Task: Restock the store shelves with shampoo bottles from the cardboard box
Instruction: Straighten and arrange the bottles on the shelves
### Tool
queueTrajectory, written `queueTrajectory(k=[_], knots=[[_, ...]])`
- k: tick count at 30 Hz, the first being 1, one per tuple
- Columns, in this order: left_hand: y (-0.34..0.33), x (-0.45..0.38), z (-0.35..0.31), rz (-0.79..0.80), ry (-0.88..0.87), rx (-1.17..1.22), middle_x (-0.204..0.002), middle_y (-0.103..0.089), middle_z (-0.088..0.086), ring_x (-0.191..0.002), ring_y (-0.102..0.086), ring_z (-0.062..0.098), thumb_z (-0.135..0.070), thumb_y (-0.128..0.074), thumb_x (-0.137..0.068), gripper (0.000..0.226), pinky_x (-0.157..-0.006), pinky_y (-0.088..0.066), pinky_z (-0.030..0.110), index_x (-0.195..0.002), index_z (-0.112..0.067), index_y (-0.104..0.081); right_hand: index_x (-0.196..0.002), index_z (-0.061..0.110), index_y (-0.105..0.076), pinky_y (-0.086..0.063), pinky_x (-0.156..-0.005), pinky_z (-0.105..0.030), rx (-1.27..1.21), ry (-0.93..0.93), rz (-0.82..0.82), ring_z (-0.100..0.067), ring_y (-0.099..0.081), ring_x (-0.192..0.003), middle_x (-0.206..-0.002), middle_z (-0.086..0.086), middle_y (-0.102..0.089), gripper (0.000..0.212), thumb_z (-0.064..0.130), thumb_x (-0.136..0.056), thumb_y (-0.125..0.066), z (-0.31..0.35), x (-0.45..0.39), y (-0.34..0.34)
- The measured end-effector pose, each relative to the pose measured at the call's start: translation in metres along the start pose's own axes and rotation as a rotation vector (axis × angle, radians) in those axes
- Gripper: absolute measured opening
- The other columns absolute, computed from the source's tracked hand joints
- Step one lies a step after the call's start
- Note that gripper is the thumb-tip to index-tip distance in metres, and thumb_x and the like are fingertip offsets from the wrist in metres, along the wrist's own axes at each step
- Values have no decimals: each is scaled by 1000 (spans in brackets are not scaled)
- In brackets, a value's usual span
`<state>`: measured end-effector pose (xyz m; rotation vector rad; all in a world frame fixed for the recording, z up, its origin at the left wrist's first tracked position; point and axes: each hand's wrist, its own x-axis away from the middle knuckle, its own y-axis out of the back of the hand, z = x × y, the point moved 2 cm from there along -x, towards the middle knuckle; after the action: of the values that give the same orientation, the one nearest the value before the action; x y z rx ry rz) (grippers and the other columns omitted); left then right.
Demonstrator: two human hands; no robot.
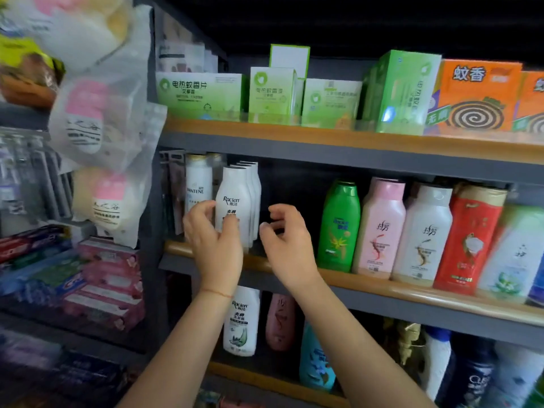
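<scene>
My left hand (213,242) fingers are gripping the front white Raclen bottle (234,198); my right hand (287,242) is hovering loosely curled, holding nothing, the green bottle (340,225) standing beside the gap.

middle shelf (368,285) carries white shampoo bottles (235,198), then green, pink, white, red bottles.

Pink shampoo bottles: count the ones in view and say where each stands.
2. One pale pink bottle stands on the middle shelf, between the green bottle and a white one. A darker pink bottle stands on the shelf below, partly hidden by the right forearm. Others may be hidden.
</scene>
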<state>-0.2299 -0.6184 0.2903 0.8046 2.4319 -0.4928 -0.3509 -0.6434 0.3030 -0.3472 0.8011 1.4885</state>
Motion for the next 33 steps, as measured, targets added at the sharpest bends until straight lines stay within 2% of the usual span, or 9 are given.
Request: queueTrajectory(k=[3, 6, 8, 11, 16, 19, 25, 28, 33], knots=[[0, -9, 14, 159, 81, -10, -119, -56, 3, -109, -55, 18, -30, -51, -93, 33, -90, -46, 30, -121, -14, -53, -131, 16, -48, -49, -98, -35, -3, -141, 109, -14, -57, -110, -126, -2, -55, 50, 32, -88, -66, -9, -26, -27], [0, -20, 8, 327, 150, -91, -108, -61, -4, -95, -58, 10, -32, -46, -98, 24, -71, -43, 26, -117, -20, -52, -138, 17, -42, -49, -99, -45, 27, -257, 181, -23, -56, -116, -130, -8, -53, 71, 53, -80, -63, -13, -39, -39], [-2, -31, 6, 409, 237, -115, -105, -60, -7, -89, -55, 4, -41, -46, -96, 29, -70, -41, 28, -117, -22, -51, -140, 17, -39, -49, -100, -46, 58, -284, 202, -25, -56, -117, -130, -9, -54, 77, 59, -79, -59, -14, -41, -42], [-6, -49, 2, 511, 435, -47, -112, -64, 1, -98, -60, 15, -58, -49, -77, 61, -77, -45, 35, -124, -20, -57, -142, 17, -39, -49, -99, -46, 70, -282, 201, -25, -58, -115, -129, -8, -54, 74, 53, -80, -58, -13, -39, -44], [-8, -63, 2, 609, 513, 134, -112, -73, 13, -107, -68, 32, -52, -61, -65, 61, -103, -47, 52, -113, -16, -71, -131, 18, -48, -53, -92, -43, 99, -226, 212, -21, -61, -103, -120, -6, -57, 48, 33, -86, -57, -7, -36, -43], [-11, -64, 6, 645, 517, 183, -113, -72, 18, -103, -69, 32, -33, -59, -80, 43, -100, -49, 49, -116, -11, -69, -129, 16, -51, -51, -92, -35, 122, -185, 201, -18, -58, -101, -122, -8, -54, 38, 22, -92, -54, -6, -32, -40], [-26, -53, 6, 753, 510, 224, -104, -73, 15, -89, -67, 26, -31, -59, -67, 59, -83, -51, 39, -122, -8, -65, -130, 8, -47, -41, -83, -30, 221, -152, 134, -29, -53, -104, -120, -13, -49, 36, 13, -94, -49, -4, -21, -23], [-34, -49, 7, 820, 492, 266, -110, -73, 14, -95, -70, 26, -30, -65, -71, 55, -88, -52, 39, -122, -11, -66, -131, 8, -45, -38, -79, -28, 247, -136, 123, -29, -53, -103, -121, -13, -48, 39, 13, -92, -51, -6, -14, -14], [-53, -43, 1, 946, 451, 306, -116, -73, 4, -112, -68, 22, -42, -80, -74, 60, -98, -51, 40, -129, -24, -63, -137, 9, -44, -35, -89, -20, 273, 26, -29, -18, -47, -110, -125, -5, -44, 48, 13, -91, -56, -4, 14, 12]])
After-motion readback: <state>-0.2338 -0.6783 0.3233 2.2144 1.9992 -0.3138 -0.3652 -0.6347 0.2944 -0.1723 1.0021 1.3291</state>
